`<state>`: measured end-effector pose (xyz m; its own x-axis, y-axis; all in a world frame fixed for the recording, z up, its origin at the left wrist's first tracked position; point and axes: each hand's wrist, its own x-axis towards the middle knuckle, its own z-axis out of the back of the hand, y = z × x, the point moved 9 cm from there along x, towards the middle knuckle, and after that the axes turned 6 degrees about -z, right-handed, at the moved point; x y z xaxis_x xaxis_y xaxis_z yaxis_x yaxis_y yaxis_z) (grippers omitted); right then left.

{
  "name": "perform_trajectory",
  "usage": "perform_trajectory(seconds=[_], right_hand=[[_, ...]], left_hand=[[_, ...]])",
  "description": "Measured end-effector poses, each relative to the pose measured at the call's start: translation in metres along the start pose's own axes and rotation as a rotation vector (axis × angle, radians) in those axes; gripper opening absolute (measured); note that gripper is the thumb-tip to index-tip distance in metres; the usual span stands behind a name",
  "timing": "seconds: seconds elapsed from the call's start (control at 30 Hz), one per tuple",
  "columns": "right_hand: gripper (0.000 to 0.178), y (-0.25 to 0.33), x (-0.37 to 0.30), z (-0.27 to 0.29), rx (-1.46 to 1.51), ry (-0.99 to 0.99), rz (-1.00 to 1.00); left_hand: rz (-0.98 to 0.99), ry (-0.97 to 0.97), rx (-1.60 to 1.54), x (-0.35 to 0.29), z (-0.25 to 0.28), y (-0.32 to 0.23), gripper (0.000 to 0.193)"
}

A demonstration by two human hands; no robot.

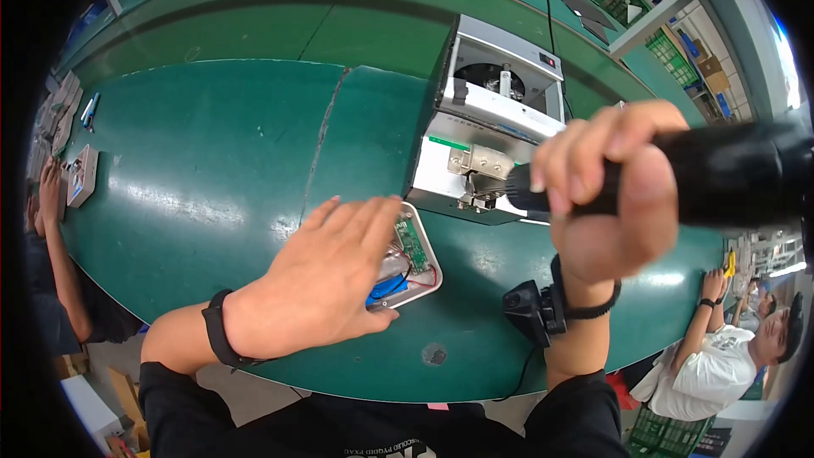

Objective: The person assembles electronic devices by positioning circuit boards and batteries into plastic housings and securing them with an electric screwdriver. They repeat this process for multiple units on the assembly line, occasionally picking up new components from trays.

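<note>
My left hand (322, 267) lies over the left part of a white plastic casing (433, 265), fingers stretched out and thumb by its near edge. Inside the casing show a green circuit board (412, 244), thin wires and a blue battery-like block (387, 287); the rest is under my hand. My right hand (606, 178) is closed around a black electric screwdriver (721, 171), held sideways. Its ribbed front end is at the metal outlet (485, 171) of a grey and white screw feeder (509, 110); whether they touch I cannot tell.
A green worktable (212, 161) spreads around the casing. Below my right hand, a black camera device (534, 309) sits at my wrist, trailing a cable. At far left, another person's hands are by a small box (82, 175). A person in white (704, 369) sits at right.
</note>
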<state>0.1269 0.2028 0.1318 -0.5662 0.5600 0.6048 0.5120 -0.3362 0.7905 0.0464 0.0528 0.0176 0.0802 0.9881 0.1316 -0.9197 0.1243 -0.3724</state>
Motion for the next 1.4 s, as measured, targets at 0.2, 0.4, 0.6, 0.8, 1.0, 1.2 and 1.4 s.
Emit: perform_trajectory(seconds=[0.2,0.4,0.6,0.8,1.0,1.2,1.4], right_hand=[[0.029,-0.004,0.001,-0.018,-0.197,0.172,-0.013],[0.026,-0.019,-0.007,-0.037,-0.135,0.244,-0.083],[0.023,-0.036,-0.017,-0.052,-0.162,0.265,-0.116],[0.022,-0.045,-0.028,-0.052,-0.185,0.297,-0.146],[0.022,-0.049,-0.039,-0.049,-0.208,0.332,-0.164],[0.023,-0.049,-0.042,-0.047,-0.244,0.342,-0.156],[0.028,-0.070,-0.054,-0.063,-0.091,0.352,-0.194]], left_hand=[[0.065,0.123,-0.024,0.000,-0.014,0.003,0.104],[-0.046,0.121,0.001,0.000,-0.014,-0.002,0.106],[-0.070,0.097,-0.012,-0.001,-0.014,-0.002,0.105],[-0.074,0.083,-0.017,-0.002,-0.014,-0.002,0.105],[-0.073,0.075,-0.002,-0.006,-0.013,0.001,0.106],[-0.065,0.088,0.011,0.001,-0.012,0.001,0.107],[-0.007,0.091,-0.060,-0.018,-0.021,0.009,0.104]])
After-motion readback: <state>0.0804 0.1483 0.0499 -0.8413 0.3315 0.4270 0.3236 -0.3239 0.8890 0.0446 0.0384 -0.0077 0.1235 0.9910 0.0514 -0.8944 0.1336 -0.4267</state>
